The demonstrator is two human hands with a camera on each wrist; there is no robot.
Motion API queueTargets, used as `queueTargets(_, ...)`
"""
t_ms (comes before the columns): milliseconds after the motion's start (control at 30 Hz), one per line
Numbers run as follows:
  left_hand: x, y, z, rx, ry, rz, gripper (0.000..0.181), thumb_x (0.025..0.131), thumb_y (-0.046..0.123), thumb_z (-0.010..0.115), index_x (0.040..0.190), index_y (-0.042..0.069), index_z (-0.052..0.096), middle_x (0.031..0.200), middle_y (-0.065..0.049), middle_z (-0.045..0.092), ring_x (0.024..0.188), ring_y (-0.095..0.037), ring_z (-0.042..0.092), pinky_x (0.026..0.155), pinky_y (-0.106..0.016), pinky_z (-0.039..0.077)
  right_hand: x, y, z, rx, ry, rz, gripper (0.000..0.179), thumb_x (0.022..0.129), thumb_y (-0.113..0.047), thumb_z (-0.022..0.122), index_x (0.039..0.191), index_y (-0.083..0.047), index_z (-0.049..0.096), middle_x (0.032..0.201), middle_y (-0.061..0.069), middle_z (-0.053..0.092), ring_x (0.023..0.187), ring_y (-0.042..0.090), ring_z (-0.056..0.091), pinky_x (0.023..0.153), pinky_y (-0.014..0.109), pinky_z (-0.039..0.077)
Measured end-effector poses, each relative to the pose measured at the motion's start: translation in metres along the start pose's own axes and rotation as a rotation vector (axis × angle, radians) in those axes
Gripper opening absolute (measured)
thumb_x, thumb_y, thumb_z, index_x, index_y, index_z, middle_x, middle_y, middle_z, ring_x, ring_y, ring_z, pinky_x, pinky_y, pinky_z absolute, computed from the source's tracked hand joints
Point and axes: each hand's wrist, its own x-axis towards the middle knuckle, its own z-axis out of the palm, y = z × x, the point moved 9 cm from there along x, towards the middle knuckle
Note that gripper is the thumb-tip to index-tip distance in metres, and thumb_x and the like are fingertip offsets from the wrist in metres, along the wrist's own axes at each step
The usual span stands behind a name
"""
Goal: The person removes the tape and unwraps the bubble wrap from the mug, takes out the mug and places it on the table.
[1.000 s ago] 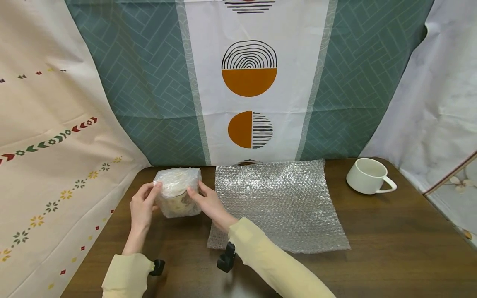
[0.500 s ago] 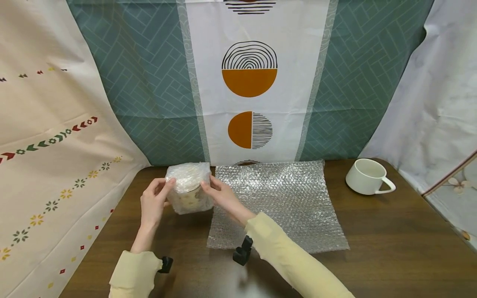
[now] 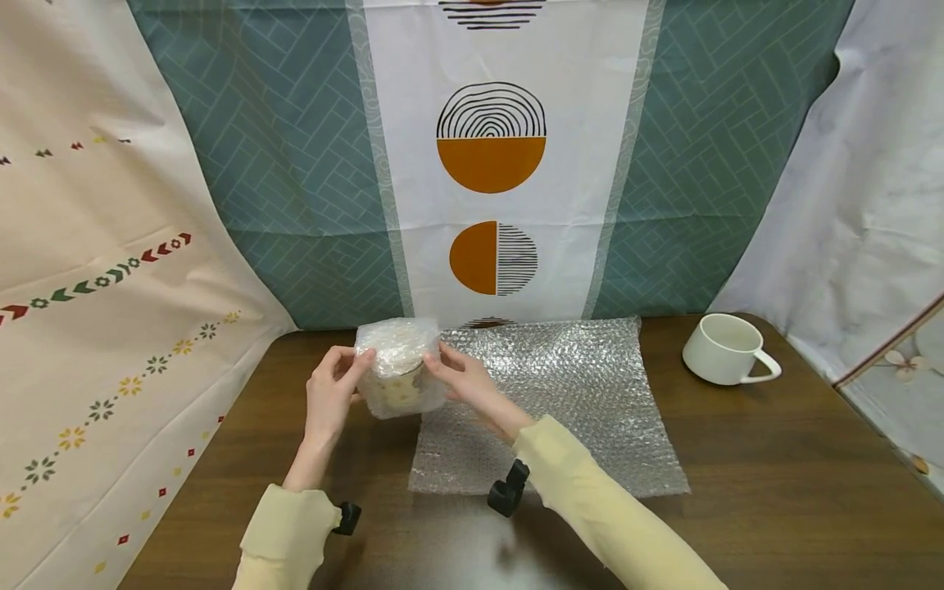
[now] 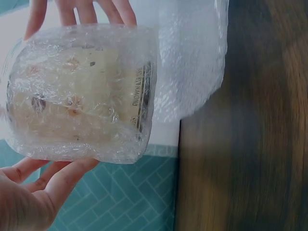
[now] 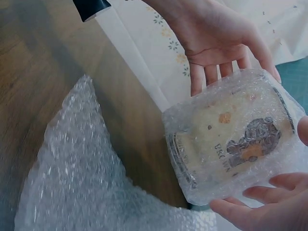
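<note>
Between both hands is a cream container wrapped in bubble wrap [image 3: 401, 369], held above the table at the left of the head view. Through the wrap in the right wrist view, the container [image 5: 240, 139] shows a dark printed figure and lettering. My left hand [image 3: 332, 393] grips its left side, thumb near the top edge. The right side is held by my right hand [image 3: 472, 385], thumb at the upper front and fingers partly hidden behind. A flat sheet of bubble wrap [image 3: 568, 401] lies on the table to the right, partly behind the right hand.
A white mug [image 3: 726, 348] stands at the right back of the brown wooden table [image 3: 796, 475], handle turned right. Patterned cloths hang around it, with a green and white curtain [image 3: 310, 180] along the back edge.
Both hands have carried the wrapped container to the right and slightly up, and it now overlaps the left edge of the bubble wrap sheet. The sheet and the mug stay in place.
</note>
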Motion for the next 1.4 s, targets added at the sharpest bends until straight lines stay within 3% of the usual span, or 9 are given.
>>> queueTargets(133, -0.004, 0.007, 0.011, -0.006, -0.032, 0.007, 0.024, 0.086, 0.018, 0.06, 0.095, -0.004, 0.054, 0.088, -0.015, 0.057, 0.079, -0.017, 0.054, 0.059, -0.038, 0.052, -0.005, 0.001, -0.011, -0.002, -0.006, 0.006, 0.069, 0.089, -0.044, 0.053, 0.142, -0.01, 0.025, 0.141, 0.012, 0.029, 0.124, 0.028, 0.032, 0.092, 0.045, 0.035)
queueTargets(433, 0.005, -0.015, 0.035, -0.012, -0.101, 0.019, 0.032, 0.084, 0.032, 0.064, 0.096, 0.004, 0.054, 0.089, -0.011, 0.056, 0.079, -0.018, 0.054, 0.063, -0.044, 0.051, -0.013, 0.002, -0.033, 0.019, -0.005, -0.01, 0.068, 0.09, -0.04, 0.054, 0.142, -0.007, 0.025, 0.141, 0.014, 0.029, 0.125, 0.03, 0.031, 0.094, 0.046, 0.032)
queueTargets(967, -0.001, -0.004, 0.07, 0.043, -0.178, 0.085, 0.033, 0.084, 0.037, 0.063, 0.097, 0.009, 0.052, 0.089, -0.008, 0.053, 0.063, -0.026, 0.053, 0.054, -0.032, 0.048, -0.029, 0.01, -0.068, 0.032, 0.022, -0.004, 0.07, 0.088, -0.038, 0.056, 0.142, -0.007, 0.024, 0.142, 0.016, 0.026, 0.125, 0.032, 0.029, 0.095, 0.046, 0.031)
queueTargets(1200, -0.004, -0.001, 0.085, 0.035, -0.201, 0.094, 0.038, 0.083, 0.041, 0.063, 0.097, 0.009, 0.051, 0.089, -0.008, 0.053, 0.063, -0.023, 0.051, 0.056, -0.038, 0.049, -0.036, 0.012, -0.08, 0.022, 0.029, 0.011, 0.07, 0.089, -0.039, 0.055, 0.142, -0.007, 0.023, 0.142, 0.016, 0.025, 0.125, 0.032, 0.028, 0.094, 0.044, 0.033)
queueTargets(1400, -0.007, 0.001, 0.1, 0.022, -0.232, 0.092, 0.036, 0.082, 0.04, 0.065, 0.097, 0.009, 0.051, 0.089, -0.009, 0.051, 0.057, -0.019, 0.049, 0.051, -0.031, 0.045, -0.042, 0.017, -0.095, -0.001, 0.025, 0.024, 0.071, 0.089, -0.039, 0.054, 0.143, -0.006, 0.02, 0.143, 0.016, 0.021, 0.126, 0.032, 0.027, 0.095, 0.042, 0.033)
